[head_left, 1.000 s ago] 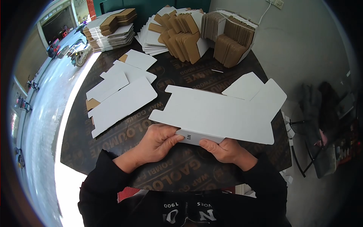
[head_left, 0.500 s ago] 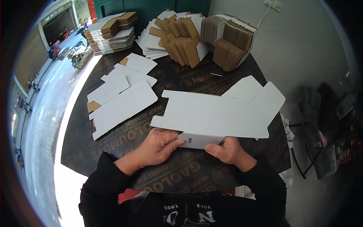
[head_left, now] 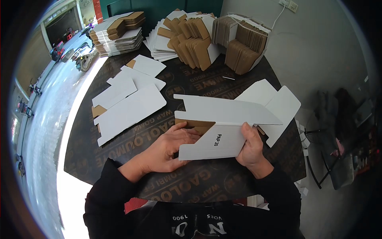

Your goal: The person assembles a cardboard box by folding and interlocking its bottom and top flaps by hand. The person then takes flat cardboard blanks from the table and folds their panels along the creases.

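A partly folded white cardboard box (head_left: 223, 109) with brown inner faces lies tilted in front of me, several of its flaps sticking out on the right. Its near side panel, printed "PAP 20", is raised towards me. With the thumb on that panel and the fingers behind it, my right hand (head_left: 251, 145) grips the right end. My left hand (head_left: 169, 147) is at the open left end, fingers reaching inside the fold and thumb at the panel's lower corner, closed on the cardboard. Its fingertips are partly hidden.
Flat white box blanks (head_left: 131, 109) overlap on the dark printed table (head_left: 191, 181) at left. Along the back stand a strapped stack of blanks (head_left: 117, 36), a fanned pile (head_left: 193, 40) and a strapped bundle (head_left: 242, 42). A thin small stick (head_left: 228, 78) lies before the bundle.
The box's near side has folded open and turned up, showing the print and brown interior. My left fingers have moved into the opening; my right thumb has shifted up and right onto the panel.
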Available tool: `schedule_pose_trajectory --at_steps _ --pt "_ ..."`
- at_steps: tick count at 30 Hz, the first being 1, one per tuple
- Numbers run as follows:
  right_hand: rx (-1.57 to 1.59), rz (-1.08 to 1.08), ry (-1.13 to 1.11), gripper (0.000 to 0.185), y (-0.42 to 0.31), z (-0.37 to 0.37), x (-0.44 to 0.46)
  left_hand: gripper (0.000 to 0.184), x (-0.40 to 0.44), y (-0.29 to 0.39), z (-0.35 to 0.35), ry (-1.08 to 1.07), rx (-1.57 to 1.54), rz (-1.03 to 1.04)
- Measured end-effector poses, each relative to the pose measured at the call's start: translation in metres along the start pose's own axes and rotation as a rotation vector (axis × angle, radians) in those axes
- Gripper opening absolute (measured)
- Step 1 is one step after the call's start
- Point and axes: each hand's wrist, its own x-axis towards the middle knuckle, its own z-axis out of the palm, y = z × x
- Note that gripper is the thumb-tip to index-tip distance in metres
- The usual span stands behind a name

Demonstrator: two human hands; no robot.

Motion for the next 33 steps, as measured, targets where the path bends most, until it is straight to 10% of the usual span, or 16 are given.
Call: schedule_pose_trajectory --at_steps 17,22,25,33 --pt "-0.147 -0.181 0.226 0.057 -0.008 0.008 0.005 0.033 0.005 0.004 0.007 0.013 0.114 -0.008" --pt "-0.335 -0.332 0.198 0.063 -0.012 -0.006 0.001 0.032 0.006 0.006 0.008 0.173 0.165 -0.030" --pt "-0.378 -0.515 0.158 0.070 -0.014 -0.009 -0.001 0.032 -0.016 -0.001 -0.006 0.288 -0.057 -0.476" --pt "-0.638 -0.494 -0.135 0.069 -0.013 -0.032 -0.016 0.037 -0.005 0.004 -0.038 0.843 -0.219 -0.268"
